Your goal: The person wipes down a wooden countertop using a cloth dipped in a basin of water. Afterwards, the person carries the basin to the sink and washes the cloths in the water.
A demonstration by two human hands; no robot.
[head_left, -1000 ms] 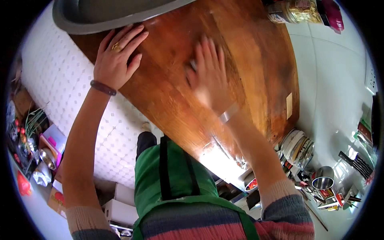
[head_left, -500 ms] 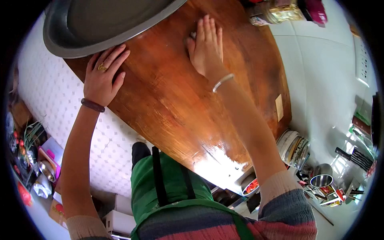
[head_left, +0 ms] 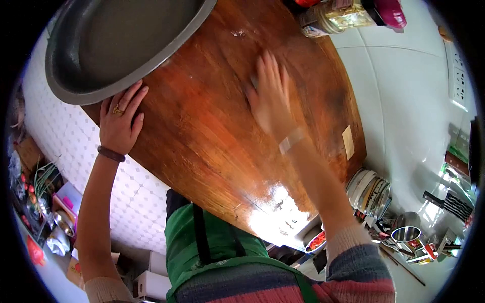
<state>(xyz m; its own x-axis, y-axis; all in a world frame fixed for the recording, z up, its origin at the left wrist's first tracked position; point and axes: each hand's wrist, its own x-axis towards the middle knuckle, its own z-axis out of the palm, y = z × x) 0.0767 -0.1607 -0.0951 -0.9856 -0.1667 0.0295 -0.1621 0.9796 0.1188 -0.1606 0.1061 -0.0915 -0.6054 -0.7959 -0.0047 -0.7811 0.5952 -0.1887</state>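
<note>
Wooden tabletop (head_left: 202,146), beneath both hands: left edge slanting above tiled floor (head_left: 136,197), right edge curving beside white wall (head_left: 376,96), brown span between the hands. Grey pan (head_left: 136,45): upper left, past tabletop edge. Right hand (head_left: 272,96): blurred, fingers extended forward; cannot tell whether holding. Left hand (head_left: 120,121): fingers spread, beside pan.

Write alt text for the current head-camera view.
A person's right hand, blurred, is over a brown wooden surface; the left hand lies at its edge, beside a large grey pan. A green apron shows below.
</note>
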